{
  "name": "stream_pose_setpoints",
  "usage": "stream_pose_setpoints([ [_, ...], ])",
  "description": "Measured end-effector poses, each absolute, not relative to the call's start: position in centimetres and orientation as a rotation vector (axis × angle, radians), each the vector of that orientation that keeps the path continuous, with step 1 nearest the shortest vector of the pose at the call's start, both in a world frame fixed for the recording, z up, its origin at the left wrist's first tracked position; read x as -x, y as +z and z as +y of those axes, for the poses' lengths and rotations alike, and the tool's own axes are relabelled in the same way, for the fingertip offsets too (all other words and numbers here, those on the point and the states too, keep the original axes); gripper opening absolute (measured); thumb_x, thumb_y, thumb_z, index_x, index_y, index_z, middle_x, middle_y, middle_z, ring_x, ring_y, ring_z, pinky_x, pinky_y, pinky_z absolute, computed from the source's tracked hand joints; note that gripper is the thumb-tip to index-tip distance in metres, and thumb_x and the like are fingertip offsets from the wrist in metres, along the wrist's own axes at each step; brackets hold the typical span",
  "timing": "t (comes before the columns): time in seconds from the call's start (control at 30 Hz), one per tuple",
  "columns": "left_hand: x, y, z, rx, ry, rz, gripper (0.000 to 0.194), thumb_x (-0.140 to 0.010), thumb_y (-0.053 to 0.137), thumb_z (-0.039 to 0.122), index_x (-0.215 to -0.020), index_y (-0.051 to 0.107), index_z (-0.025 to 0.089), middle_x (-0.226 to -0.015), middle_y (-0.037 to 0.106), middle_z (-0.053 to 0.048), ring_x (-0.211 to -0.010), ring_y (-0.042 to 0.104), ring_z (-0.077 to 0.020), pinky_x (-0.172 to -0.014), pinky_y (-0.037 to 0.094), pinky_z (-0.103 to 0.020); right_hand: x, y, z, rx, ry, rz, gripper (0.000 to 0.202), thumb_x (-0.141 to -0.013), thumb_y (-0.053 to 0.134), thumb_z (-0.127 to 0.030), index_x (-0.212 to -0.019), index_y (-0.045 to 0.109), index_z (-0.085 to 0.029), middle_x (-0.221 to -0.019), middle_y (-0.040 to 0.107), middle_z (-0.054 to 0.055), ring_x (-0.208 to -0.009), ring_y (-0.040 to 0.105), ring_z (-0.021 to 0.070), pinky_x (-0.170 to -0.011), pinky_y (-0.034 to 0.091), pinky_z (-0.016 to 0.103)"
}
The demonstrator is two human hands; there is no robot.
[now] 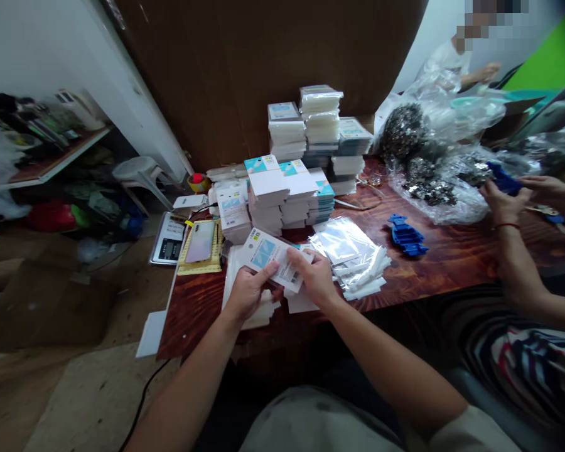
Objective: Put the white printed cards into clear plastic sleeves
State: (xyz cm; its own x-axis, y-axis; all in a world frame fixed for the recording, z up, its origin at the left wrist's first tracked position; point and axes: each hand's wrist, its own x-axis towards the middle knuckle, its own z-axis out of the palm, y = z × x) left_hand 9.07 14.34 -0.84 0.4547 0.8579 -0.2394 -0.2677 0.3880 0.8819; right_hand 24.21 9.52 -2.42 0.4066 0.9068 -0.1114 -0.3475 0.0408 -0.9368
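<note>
Between my two hands is a printed card (264, 254), white with a blue picture and a yellow spot, with clear plastic around its edges. My left hand (250, 290) pinches its lower left side, thumb on top. On the right side my right hand (316, 276) grips it, also with the thumb on its face. Beneath and left of the hands lies a pile of pale flat sheets or sleeves (262, 316). Clear plastic sleeves (351, 251) lie in a loose heap just right of my right hand.
Stacks of printed cards (269, 182) and wrapped packs (321, 119) stand behind. Left are a phone (201, 242) and a scale (168, 237). At right, blue plastic parts (405, 235), bags of shiny metal pieces (430, 182) and a co-worker's hands (508, 204). Another person sits farther back.
</note>
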Motion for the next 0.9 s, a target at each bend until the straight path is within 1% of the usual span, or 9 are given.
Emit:
stream_pose_setpoints([
  [0.13,-8.8,-0.4,14.6,-0.919,0.788,0.820,0.026,-0.078,0.076,0.034,-0.087,0.072,0.010,-0.069,0.070,-0.009,-0.046,0.060,-0.0149,-0.038,0.044,-0.022,-25.6,-2.2,8.9,1.036,1.269,-0.833,0.035,-0.074,0.078,-0.050,-0.083,0.066,-0.019,-0.061,0.062,-0.003,-0.046,0.053,0.0112,-0.039,0.040,0.022],
  [0.27,-9.0,0.1,14.1,-0.995,0.652,0.831,0.033,-0.074,0.080,0.031,-0.099,0.072,0.011,-0.085,0.074,-0.013,-0.061,0.068,-0.0203,-0.047,0.054,-0.026,-25.8,-2.2,8.2,1.233,1.072,-0.727,0.044,-0.073,0.079,-0.052,-0.064,0.048,-0.021,-0.042,0.045,-0.009,-0.033,0.038,0.0075,-0.032,0.028,0.021],
  [0.33,-9.2,0.3,13.6,-1.039,0.600,0.824,0.031,-0.072,0.082,0.029,-0.096,0.073,0.012,-0.082,0.073,-0.011,-0.062,0.068,-0.0197,-0.051,0.056,-0.027,-25.4,-1.9,8.0,1.311,0.994,-0.706,0.046,-0.070,0.080,-0.052,-0.064,0.047,-0.022,-0.043,0.045,-0.010,-0.034,0.039,0.0075,-0.033,0.029,0.020],
  [0.43,-9.5,0.5,13.1,-1.118,0.544,0.842,0.025,-0.072,0.081,0.030,-0.088,0.073,0.012,-0.069,0.068,-0.006,-0.047,0.060,-0.0138,-0.041,0.050,-0.024,-25.5,-1.5,7.8,1.243,1.042,-0.809,0.038,-0.072,0.079,-0.051,-0.087,0.061,-0.021,-0.063,0.063,-0.004,-0.050,0.057,0.0118,-0.043,0.043,0.022],
  [0.53,-9.4,0.3,13.3,-1.168,0.504,0.801,0.023,-0.073,0.080,0.032,-0.084,0.071,0.013,-0.063,0.065,-0.003,-0.041,0.053,-0.0104,-0.034,0.040,-0.020,-27.7,-1.6,7.7,1.226,1.022,-0.948,0.041,-0.082,0.069,-0.051,-0.109,0.064,-0.020,-0.081,0.071,0.002,-0.058,0.063,0.0148,-0.048,0.048,0.025],
  [0.63,-8.8,-0.3,14.8,-0.949,0.675,0.740,0.029,-0.080,0.072,0.043,-0.078,0.068,0.014,-0.056,0.059,-0.001,-0.040,0.051,-0.0097,-0.036,0.037,-0.019,-32.4,-2.7,7.5,1.498,0.469,-1.130,0.032,-0.090,0.060,-0.045,-0.104,0.070,-0.018,-0.077,0.073,0.005,-0.056,0.063,0.0168,-0.050,0.049,0.029],
  [0.73,-7.7,-1.1,16.6,-0.625,0.785,0.682,0.035,-0.083,0.063,0.049,-0.072,0.063,0.016,-0.050,0.051,0.002,-0.037,0.045,-0.0083,-0.034,0.031,-0.019,-36.8,-4.1,7.3,1.650,-0.014,-1.182,0.021,-0.077,0.072,-0.038,-0.079,0.072,-0.017,-0.068,0.069,0.012,-0.069,0.065,0.0271,-0.061,0.049,0.039],
  [0.83,-6.7,-1.9,17.1,-0.639,0.686,0.617,0.030,-0.080,0.064,0.042,-0.064,0.059,0.017,-0.046,0.047,0.002,-0.036,0.046,-0.0103,-0.035,0.032,-0.021,-37.1,-3.9,7.9,1.655,-0.179,-1.138,0.021,-0.074,0.072,-0.038,-0.078,0.071,-0.018,-0.095,0.069,0.023,-0.104,0.059,0.0402,-0.079,0.044,0.053],
  [0.9,-6.5,-2.6,16.7,-0.720,0.572,0.605,0.027,-0.078,0.066,0.036,-0.062,0.060,0.016,-0.046,0.050,0.000,-0.039,0.052,-0.0141,-0.038,0.038,-0.024,-34.1,-2.3,8.8,1.625,-0.182,-1.204,0.021,-0.078,0.069,-0.038,-0.088,0.071,-0.020,-0.106,0.068,0.019,-0.110,0.057,0.0382,-0.086,0.043,0.054],
])
